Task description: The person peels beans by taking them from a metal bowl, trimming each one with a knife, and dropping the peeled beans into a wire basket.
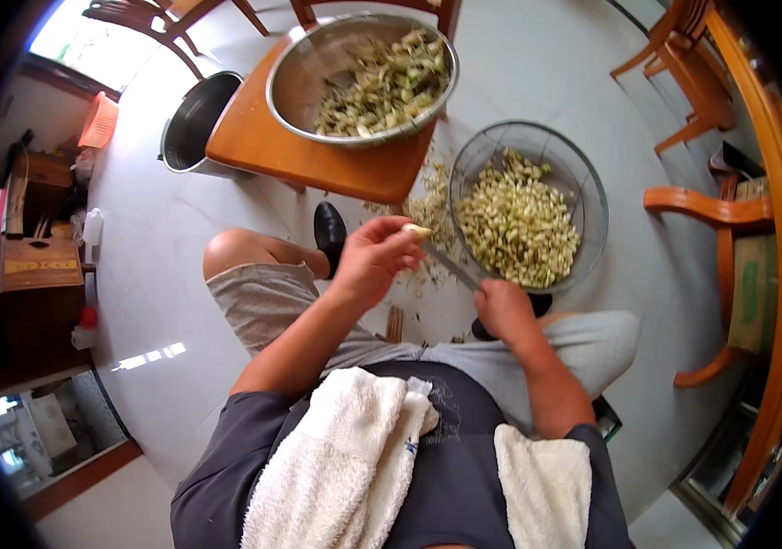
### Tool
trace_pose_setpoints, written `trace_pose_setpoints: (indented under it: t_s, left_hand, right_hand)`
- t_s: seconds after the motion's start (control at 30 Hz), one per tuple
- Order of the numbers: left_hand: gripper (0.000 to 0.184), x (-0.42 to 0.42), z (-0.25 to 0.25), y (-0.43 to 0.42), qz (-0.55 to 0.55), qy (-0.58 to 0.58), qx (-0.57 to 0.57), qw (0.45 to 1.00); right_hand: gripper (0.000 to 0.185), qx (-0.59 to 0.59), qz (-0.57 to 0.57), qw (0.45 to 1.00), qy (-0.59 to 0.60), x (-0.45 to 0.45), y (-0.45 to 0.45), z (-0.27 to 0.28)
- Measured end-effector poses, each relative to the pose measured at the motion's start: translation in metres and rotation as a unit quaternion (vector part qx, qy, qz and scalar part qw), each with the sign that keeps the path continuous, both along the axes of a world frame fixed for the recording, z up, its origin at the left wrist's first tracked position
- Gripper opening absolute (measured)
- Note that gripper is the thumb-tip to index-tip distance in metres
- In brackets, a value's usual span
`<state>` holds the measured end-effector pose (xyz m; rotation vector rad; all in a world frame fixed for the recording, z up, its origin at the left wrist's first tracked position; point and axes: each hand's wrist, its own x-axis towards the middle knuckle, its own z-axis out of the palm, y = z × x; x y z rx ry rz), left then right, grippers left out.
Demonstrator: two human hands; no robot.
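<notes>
Between its thumb and fingers, my left hand [373, 259] pinches a small pale bulb piece [417, 231]. My right hand [506, 309] is wrapped round the handle of a knife [450, 265], whose blade points up and left toward the bulb piece. Just beyond the right hand, a wire-mesh basket [592, 188] on the floor holds many pale trimmed pieces [519, 224]. A metal colander [295, 87] on a wooden chair [318, 165] holds greener pieces with stems [391, 87].
Scraps [428, 197] lie on the floor between chair and basket. A dark metal bucket [199, 128] stands left of the chair. Wooden chairs [697, 91] and a table edge [780, 229] are at the right, a wooden cabinet [39, 274] at the left. White towels [345, 448] hang over my shoulders.
</notes>
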<state>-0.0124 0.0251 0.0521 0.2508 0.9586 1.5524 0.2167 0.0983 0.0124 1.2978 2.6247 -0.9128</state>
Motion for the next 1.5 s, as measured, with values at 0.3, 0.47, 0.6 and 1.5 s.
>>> trace_pose_setpoints:
  t_s: [0.3,0.47,0.6,1.5]
  left_hand:
    - [0.041,0.026,0.058,0.113,-0.212,0.569,0.094,0.789]
    - [0.021,-0.087,0.108,0.157,-0.079,0.64,-0.088,0.759]
    - [0.02,-0.212,0.049,0.214,-0.039,0.767,-0.14,0.625]
    - [0.029,-0.221,0.105,0.109,-0.079,0.181,-0.047,0.979]
  right_hand:
    - [0.021,-0.047,0.03,0.998,0.008,-0.001,-0.004,-0.01]
    - [0.02,-0.059,0.032,0.998,0.009,0.003,0.0,-0.005]
    - [0.021,-0.083,0.053,0.995,0.02,0.0,0.002,-0.011]
    - [0.022,-0.083,0.046,0.995,0.015,-0.005,0.004,0.005]
